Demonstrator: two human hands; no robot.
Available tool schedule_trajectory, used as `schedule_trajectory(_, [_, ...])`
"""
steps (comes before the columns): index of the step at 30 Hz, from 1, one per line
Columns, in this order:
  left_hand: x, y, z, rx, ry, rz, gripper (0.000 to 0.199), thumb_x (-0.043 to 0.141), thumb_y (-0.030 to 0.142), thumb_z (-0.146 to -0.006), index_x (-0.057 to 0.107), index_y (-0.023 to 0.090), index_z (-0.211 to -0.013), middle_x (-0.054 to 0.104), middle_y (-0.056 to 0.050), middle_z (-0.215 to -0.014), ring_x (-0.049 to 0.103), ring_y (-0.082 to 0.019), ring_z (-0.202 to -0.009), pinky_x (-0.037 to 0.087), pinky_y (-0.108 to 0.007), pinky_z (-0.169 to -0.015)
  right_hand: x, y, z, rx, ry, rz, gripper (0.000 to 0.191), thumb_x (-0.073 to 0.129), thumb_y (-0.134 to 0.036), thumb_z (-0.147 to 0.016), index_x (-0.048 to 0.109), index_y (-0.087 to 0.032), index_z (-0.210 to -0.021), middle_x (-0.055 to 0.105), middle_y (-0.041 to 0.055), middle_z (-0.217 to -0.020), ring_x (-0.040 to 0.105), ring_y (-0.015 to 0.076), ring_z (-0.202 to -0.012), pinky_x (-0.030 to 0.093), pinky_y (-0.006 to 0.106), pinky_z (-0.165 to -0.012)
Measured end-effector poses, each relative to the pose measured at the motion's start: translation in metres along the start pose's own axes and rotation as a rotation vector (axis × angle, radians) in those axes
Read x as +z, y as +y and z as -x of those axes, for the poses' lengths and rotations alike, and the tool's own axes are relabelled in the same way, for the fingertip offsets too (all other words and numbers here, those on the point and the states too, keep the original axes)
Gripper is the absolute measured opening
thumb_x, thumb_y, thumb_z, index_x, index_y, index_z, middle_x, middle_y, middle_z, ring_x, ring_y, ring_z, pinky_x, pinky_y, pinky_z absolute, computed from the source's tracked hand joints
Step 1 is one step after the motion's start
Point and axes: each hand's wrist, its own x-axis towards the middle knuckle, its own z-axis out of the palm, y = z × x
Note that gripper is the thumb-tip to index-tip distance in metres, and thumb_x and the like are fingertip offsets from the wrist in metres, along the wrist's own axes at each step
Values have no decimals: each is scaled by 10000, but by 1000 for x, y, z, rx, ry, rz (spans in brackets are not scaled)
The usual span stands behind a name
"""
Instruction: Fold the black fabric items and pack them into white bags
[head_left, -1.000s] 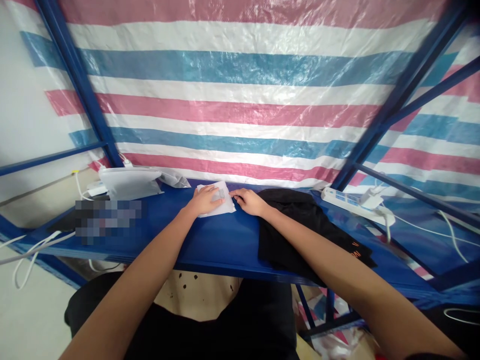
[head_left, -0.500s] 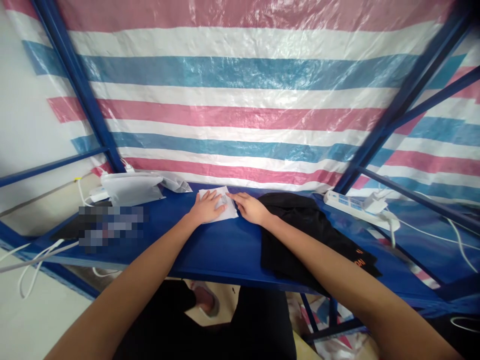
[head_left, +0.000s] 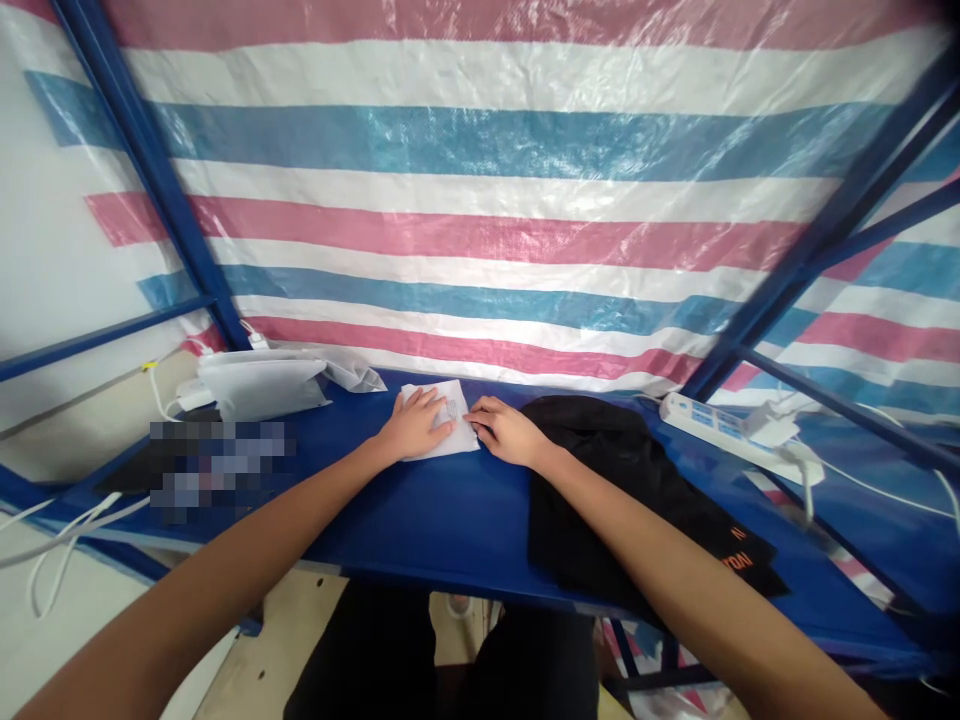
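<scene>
A small white sheet or packet (head_left: pixel 452 408) with faint print lies on the blue tabletop (head_left: pixel 427 515). My left hand (head_left: pixel 417 424) rests flat on its left part, fingers spread, holding nothing. At its right edge is my right hand (head_left: pixel 504 430), fingers bent and drawn together, with the fingertips touching the paper's edge. Whether those fingertips pinch the edge is too small to tell.
Black cloth with orange lettering (head_left: pixel 600 440) lies under my right forearm. A white power strip (head_left: pixel 720 430) with plugs sits at the right. Grey-white plastic bags (head_left: pixel 262 382) and white cables (head_left: pixel 82 520) are on the left. A striped sheet (head_left: pixel 480 240) hangs behind.
The view has shifted slightly. My right fingers, earlier with the index stretched over the paper's upper right corner, are now more bent and lower on its right edge. My left hand stays on the paper.
</scene>
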Motion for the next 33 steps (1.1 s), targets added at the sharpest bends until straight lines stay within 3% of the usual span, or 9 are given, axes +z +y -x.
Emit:
schedule_trajectory(2, [-7, -2, 2, 34, 120, 12, 620, 470, 601, -1088, 613, 219, -1554, 494, -151, -1712, 420, -394, -1596, 296, -597, -1317, -2, -2, 0, 16, 0, 3, 330, 576, -124, -1042, 783, -199, -1289, 718, 120, -1189, 684, 289, -1139, 589, 460, -1045])
schedule_trajectory(5, [-34, -10, 13, 56, 389, -16, 461, 483, 466, -1100, 713, 206, -1403, 676, -151, -1484, 632, -333, -1370, 452, -474, -1211, -4, -6, 0, 27, -11, 21, 286, 565, -215, -1094, 794, -205, -1264, 724, 118, -1195, 691, 289, -1125, 595, 457, -1027])
schedule_trajectory(8, [-69, -24, 29, -157, 581, -74, 452, 471, 438, -1105, 679, 220, -1443, 759, -150, -1268, 706, -354, -1192, 526, -478, -1072, -6, -8, 0, 23, -20, 35, 296, 560, -252, -1108, 789, -206, -1288, 725, 122, -1210, 694, 292, -1120, 602, 461, -1012])
schedule_trajectory(12, [-95, -53, 42, -472, 446, -81, 590, 487, 572, -1084, 570, 249, -1571, 802, -148, -1082, 746, -410, -1050, 571, -508, -915, -5, -8, 1, 23, 0, 42, 304, 545, -266, -1122, 790, -221, -1297, 729, 117, -1198, 700, 285, -1118, 601, 450, -1011])
schedule_trajectory(16, [-94, -74, 39, -552, 356, -111, 554, 492, 657, -1059, 708, 244, -1359, 793, -193, -1173, 734, -431, -1106, 578, -519, -897, -3, -7, 2, 12, 10, 48, 308, 534, -269, -1129, 789, -225, -1298, 728, 112, -1198, 703, 278, -1115, 604, 438, -1012])
schedule_trajectory(23, [-85, -81, 23, -380, 576, -150, 145, 615, 275, -998, 738, 198, -995, 799, -166, -1050, 743, -361, -995, 592, -466, -858, -2, -6, 3, -22, 22, 54, 308, 529, -255, -1128, 792, -212, -1282, 727, 121, -1201, 703, 280, -1113, 600, 442, -1032])
schedule_trajectory(26, [-86, -74, 21, -224, 695, -150, 199, 568, 161, -989, 742, 191, -1081, 792, -155, -1134, 747, -337, -1001, 595, -463, -889, -2, -5, 4, -37, 12, 62, 317, 515, -260, -1132, 790, -206, -1278, 729, 122, -1210, 702, 283, -1111, 599, 455, -1034])
schedule_trajectory(29, [-88, -64, 24, -94, 755, -139, 273, 508, 175, -1057, 731, 207, -1211, 779, -127, -1211, 750, -314, -1083, 594, -443, -947, -3, -5, 5, -51, -19, 64, 306, 524, -270, -1124, 796, -218, -1252, 733, 119, -1203, 704, 291, -1109, 612, 467, -1011])
schedule_trajectory(33, [-87, -53, 30, 235, 814, -121, 343, 463, 167, -1101, 744, 224, -1288, 792, -89, -1253, 752, -262, -1183, 594, -386, -1030, -5, -7, 6, 5, 31, 3, 337, 503, -306, -1132, 735, -247, -1370, 729, 120, -1261, 714, 306, -1171, 624, 495, -1030])
